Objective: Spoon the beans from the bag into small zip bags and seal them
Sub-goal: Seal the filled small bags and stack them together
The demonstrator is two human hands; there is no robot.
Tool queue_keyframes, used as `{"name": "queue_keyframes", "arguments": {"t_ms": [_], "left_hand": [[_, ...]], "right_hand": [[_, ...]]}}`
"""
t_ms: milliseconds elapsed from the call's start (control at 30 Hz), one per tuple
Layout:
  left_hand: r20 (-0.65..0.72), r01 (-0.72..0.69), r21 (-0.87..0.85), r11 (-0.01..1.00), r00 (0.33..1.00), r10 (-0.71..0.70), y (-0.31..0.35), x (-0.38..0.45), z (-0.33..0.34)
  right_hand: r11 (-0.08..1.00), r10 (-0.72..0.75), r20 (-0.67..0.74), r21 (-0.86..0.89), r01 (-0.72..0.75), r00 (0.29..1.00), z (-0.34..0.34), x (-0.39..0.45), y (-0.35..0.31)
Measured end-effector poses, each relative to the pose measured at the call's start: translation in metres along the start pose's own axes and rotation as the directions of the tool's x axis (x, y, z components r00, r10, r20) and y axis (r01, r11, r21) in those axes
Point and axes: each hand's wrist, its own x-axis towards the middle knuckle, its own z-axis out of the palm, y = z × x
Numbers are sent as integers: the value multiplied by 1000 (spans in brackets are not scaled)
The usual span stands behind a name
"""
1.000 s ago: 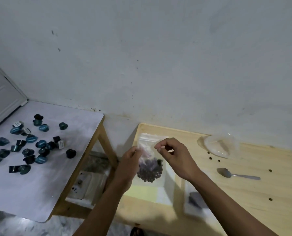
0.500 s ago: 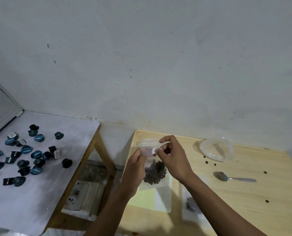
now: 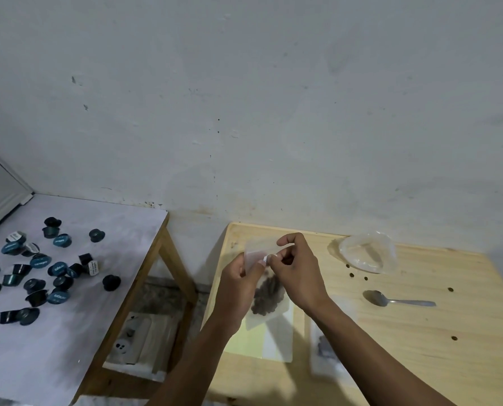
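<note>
I hold a small clear zip bag [image 3: 266, 300] upright above the wooden table [image 3: 420, 347]; dark beans fill its lower half. My left hand [image 3: 240, 284] pinches the left end of its top strip. My right hand [image 3: 298, 271] pinches the strip just beside it, the fingertips of both hands nearly touching. A crumpled clear plastic bag [image 3: 367, 253] lies at the table's back. A metal spoon [image 3: 396, 300] rests to its front, bowl to the left. Another small zip bag with beans [image 3: 323, 351] lies flat under my right forearm, partly hidden.
Loose beans [image 3: 450, 289] are scattered on the wooden table. Flat empty zip bags [image 3: 262, 339] lie below the held one. To the left stands a white-topped table [image 3: 68, 332] with several dark teal capsules [image 3: 39, 262]. A wall runs close behind both tables.
Both hands have lifted the bean-filled zip bag slightly and come closer together at its top strip; my right fingers have slid left along the strip toward my left hand.
</note>
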Motion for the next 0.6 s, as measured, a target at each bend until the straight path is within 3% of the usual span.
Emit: {"name": "queue_keyframes", "arguments": {"t_ms": [433,600], "left_hand": [[-15,-61,13,998,998,62,3,3,6],[-35,-58,46,997,998,59,8,2,6]], "right_hand": [[1000,24,-35,-20,-24,999,-9,1,3],[989,148,-93,30,-146,985,-13,0,8]]}}
